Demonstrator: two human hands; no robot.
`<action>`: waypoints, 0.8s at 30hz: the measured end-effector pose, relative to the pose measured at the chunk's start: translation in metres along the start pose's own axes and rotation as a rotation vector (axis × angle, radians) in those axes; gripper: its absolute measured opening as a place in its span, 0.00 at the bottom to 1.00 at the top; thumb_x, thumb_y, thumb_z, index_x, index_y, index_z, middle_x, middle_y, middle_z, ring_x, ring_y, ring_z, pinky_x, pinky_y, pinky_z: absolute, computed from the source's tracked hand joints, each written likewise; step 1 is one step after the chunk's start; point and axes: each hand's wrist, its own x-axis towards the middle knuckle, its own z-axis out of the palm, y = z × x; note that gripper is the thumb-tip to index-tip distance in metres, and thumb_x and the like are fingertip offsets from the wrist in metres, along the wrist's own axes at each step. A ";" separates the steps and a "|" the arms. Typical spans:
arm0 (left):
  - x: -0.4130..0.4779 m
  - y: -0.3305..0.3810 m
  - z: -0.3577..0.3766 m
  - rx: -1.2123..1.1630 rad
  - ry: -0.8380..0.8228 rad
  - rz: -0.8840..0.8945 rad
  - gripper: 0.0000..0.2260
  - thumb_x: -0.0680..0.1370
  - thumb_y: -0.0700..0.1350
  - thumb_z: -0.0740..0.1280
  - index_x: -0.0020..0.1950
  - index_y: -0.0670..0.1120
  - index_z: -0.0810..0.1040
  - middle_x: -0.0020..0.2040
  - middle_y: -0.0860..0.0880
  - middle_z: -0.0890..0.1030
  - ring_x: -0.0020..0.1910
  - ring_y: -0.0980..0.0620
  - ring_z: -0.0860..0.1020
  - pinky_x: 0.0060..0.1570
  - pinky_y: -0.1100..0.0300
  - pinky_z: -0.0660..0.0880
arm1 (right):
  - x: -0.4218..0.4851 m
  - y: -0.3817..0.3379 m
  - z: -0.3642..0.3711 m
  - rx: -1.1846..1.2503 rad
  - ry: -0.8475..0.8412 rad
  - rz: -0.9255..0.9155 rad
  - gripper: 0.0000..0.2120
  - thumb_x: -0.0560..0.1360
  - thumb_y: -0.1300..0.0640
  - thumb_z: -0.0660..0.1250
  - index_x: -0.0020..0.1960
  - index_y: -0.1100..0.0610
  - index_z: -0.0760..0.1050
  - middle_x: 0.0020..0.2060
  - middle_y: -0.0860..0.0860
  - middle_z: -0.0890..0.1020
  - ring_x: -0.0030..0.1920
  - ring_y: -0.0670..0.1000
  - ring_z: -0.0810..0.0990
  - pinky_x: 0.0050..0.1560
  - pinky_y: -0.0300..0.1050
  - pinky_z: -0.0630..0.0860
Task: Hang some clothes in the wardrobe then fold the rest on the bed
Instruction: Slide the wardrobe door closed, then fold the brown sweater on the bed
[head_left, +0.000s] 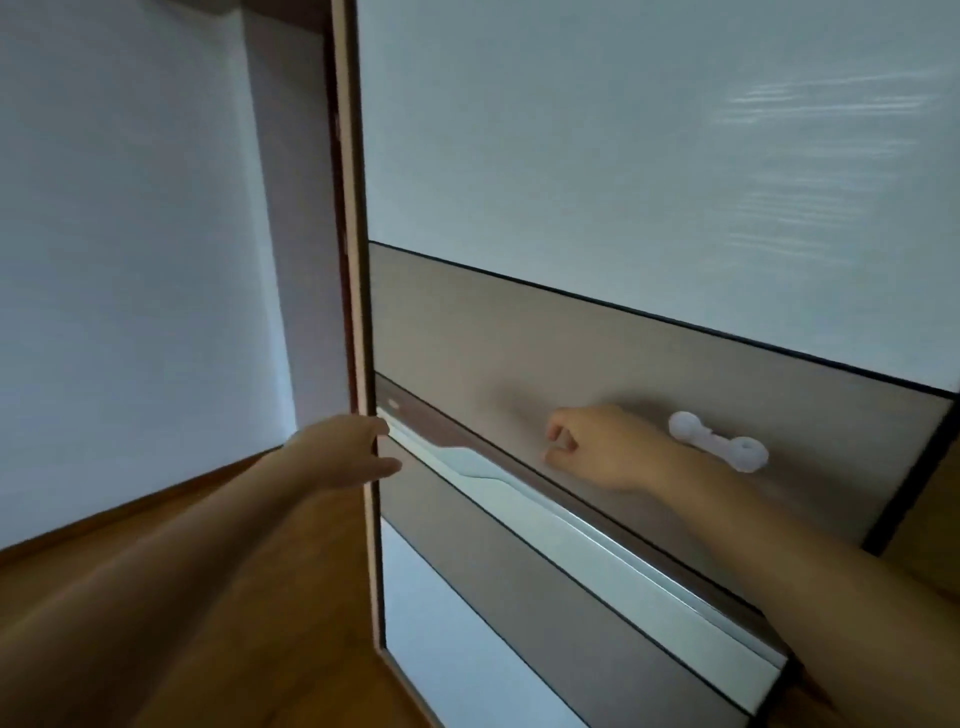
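Observation:
The wardrobe's sliding door (623, 156) fills the right of the view, with white panels, a brown middle band and a long silver handle strip (545, 525). My left hand (348, 452) grips the door's left edge at the height of the strip, fingers going round behind the edge and thumb on the front. My right hand (602, 447) is up against the brown band with its fingers curled and thumb near the index finger, holding nothing. No clothes, hangers or bed show here. The wardrobe's inside is hidden behind the door.
A white plastic safety latch (719, 441) is stuck to the brown band just right of my right hand. A pale wall (130, 260) stands to the left, with wooden floor (130, 597) below it. The brown wardrobe frame (343, 208) runs along the door's left edge.

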 end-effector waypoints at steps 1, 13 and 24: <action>-0.014 -0.015 0.003 0.005 -0.039 -0.055 0.17 0.79 0.59 0.65 0.63 0.52 0.76 0.61 0.50 0.80 0.58 0.49 0.78 0.60 0.54 0.74 | 0.012 -0.009 0.010 0.010 -0.029 -0.038 0.14 0.77 0.39 0.64 0.56 0.47 0.75 0.51 0.47 0.82 0.51 0.52 0.80 0.55 0.48 0.77; -0.198 -0.209 0.065 -0.117 -0.166 -0.754 0.28 0.79 0.62 0.66 0.75 0.52 0.68 0.70 0.50 0.75 0.67 0.48 0.75 0.64 0.52 0.74 | 0.107 -0.248 0.129 0.022 -0.308 -0.547 0.23 0.79 0.37 0.63 0.70 0.46 0.72 0.64 0.48 0.79 0.59 0.51 0.79 0.59 0.50 0.78; -0.287 -0.392 0.079 -0.164 -0.165 -1.019 0.19 0.79 0.62 0.64 0.62 0.51 0.77 0.59 0.50 0.80 0.53 0.49 0.78 0.51 0.54 0.75 | 0.180 -0.500 0.222 -0.073 -0.464 -0.849 0.22 0.80 0.38 0.62 0.71 0.45 0.72 0.64 0.48 0.79 0.57 0.49 0.79 0.55 0.46 0.80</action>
